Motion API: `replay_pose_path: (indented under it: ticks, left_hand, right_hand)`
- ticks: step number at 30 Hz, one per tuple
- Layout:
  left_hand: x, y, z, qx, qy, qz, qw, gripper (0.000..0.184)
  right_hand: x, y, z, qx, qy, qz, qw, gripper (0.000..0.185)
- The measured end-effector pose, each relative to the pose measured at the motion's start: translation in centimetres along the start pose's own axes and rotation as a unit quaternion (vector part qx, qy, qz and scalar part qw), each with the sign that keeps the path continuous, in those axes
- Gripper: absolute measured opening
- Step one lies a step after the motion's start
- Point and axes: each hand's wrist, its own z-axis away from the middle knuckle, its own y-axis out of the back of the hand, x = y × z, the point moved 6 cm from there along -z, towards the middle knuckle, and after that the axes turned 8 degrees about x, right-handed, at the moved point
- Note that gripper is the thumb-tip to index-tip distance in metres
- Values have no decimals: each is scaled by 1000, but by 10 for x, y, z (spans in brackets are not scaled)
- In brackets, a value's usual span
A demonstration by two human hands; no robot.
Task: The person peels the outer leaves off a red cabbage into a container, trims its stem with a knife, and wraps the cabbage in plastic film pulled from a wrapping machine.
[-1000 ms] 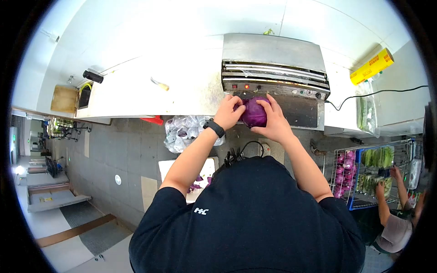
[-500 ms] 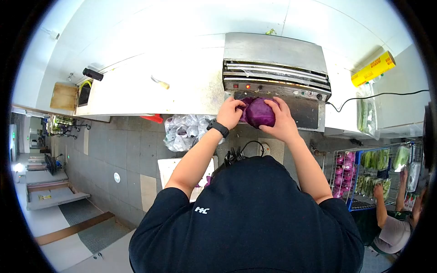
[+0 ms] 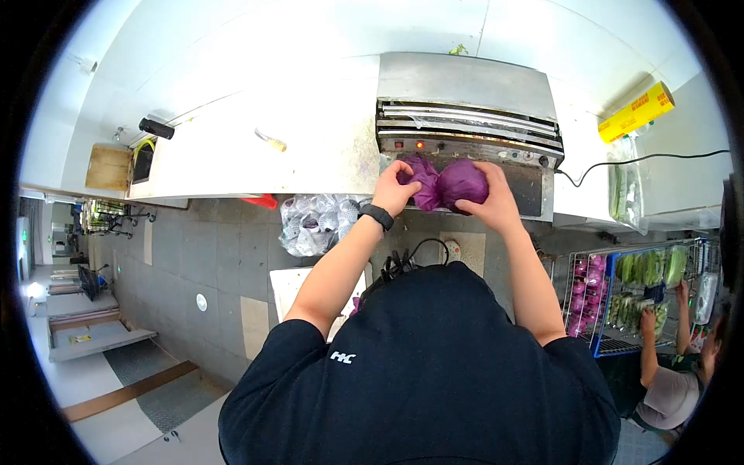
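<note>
A round purple cabbage point(image 3: 463, 183) is held over the front plate of the wrapping machine point(image 3: 465, 108). My right hand point(image 3: 496, 200) curves round its right side, with the thumb at the near edge. From its left side a loose outer cabbage leaf point(image 3: 422, 184) sticks out, partly folded away from the head. My left hand point(image 3: 394, 189) pinches this leaf between thumb and fingers; a black watch is on that wrist. How far the leaf is still attached is hidden.
A knife point(image 3: 271, 140) lies on the white counter point(image 3: 325, 124) to the left. Below the counter are a bag of net-wrapped produce point(image 3: 314, 225) and a white bin point(image 3: 288, 288). A yellow roll point(image 3: 637, 112) stands at right. Another person handles vegetables at a blue cart point(image 3: 598, 310).
The leaf has been pulled out from the cabbage toward the left and now shows much larger. The cabbage and my right hand have shifted slightly right.
</note>
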Motion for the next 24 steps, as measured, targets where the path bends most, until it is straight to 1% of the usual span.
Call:
replay_pose_path:
  ticks: [1, 2, 4, 5, 6, 7, 8, 9, 10, 11, 13, 14, 15, 16, 17, 18, 19, 20, 21, 22, 23, 24]
  left_hand:
    - [1, 7, 1, 27, -38, -72, 996, 31]
    - [3, 13, 3, 55, -75, -143, 985, 32]
    - [3, 19, 15, 65, -58, -138, 987, 30]
    - [4, 19, 24, 82, -83, -137, 984, 29]
    - [4, 19, 35, 98, -106, -134, 980, 28]
    - [4, 21, 44, 109, -115, -126, 979, 27]
    - [-3, 23, 51, 110, -111, -124, 980, 27]
    - [-7, 31, 58, 146, -100, -129, 976, 28]
    - [-11, 41, 64, 184, -89, -135, 970, 28]
    - [-18, 47, 72, 185, -59, -125, 973, 27]
    - [-14, 61, 92, 211, -57, -134, 967, 27]
    - [-15, 71, 102, 228, -57, -146, 961, 26]
    - [-26, 83, 108, 244, -44, -120, 961, 26]
    - [-28, 97, 116, 265, -39, -119, 956, 27]
    - [-32, 112, 127, 287, -30, -91, 953, 26]
    - [-25, 126, 139, 310, -21, -64, 948, 25]
    - [-19, 142, 151, 323, -9, 18, 946, 23]
    - [-16, 162, 164, 332, -12, 113, 936, 23]
    - [-19, 189, 183, 386, 45, 172, 905, 24]
    - [-16, 219, 201, 428, -4, 254, 867, 23]
    - [-27, 253, 225, 482, -12, 284, 829, 20]
    - [-30, 281, 250, 520, -10, 234, 821, 19]
  right_hand:
    - [14, 3, 1, 4, -31, -74, 997, 94]
    - [27, 3, 5, 2, -31, -74, 997, 94]
    - [55, 4, 15, 20, -119, -192, 974, 91]
    - [61, 3, 18, -3, -115, -182, 976, 93]
    - [59, 3, 22, -4, -119, -181, 976, 93]
    - [50, 4, 24, 4, -72, -181, 981, 95]
    - [42, 5, 25, 10, -23, -181, 983, 97]
    - [48, -2, 27, -15, -67, -230, 971, 98]
    - [53, -7, 28, -21, -65, -229, 971, 98]
    - [57, -13, 30, -38, -52, -250, 966, 96]
    - [48, -21, 29, -67, -32, -271, 960, 94]
    - [44, -31, 35, -88, -68, -330, 937, 91]
    - [37, -39, 42, -109, -106, -386, 910, 88]
    - [26, -45, 45, -122, -102, -386, 909, 88]
    - [16, -54, 50, -130, -164, -482, 851, 86]
    - [5, -65, 58, -138, -226, -567, 780, 84]
    - [-5, -76, 61, -110, -237, -606, 751, 72]
    - [-7, -85, 59, -124, -235, -606, 750, 72]
    - [-2, -94, 57, -105, -288, -667, 679, 67]
    - [1, -101, 52, -84, -338, -719, 602, 63]
    - [-3, -97, 37, -69, -344, -710, 611, 60]
    - [-6, -91, 23, -81, -343, -709, 611, 60]
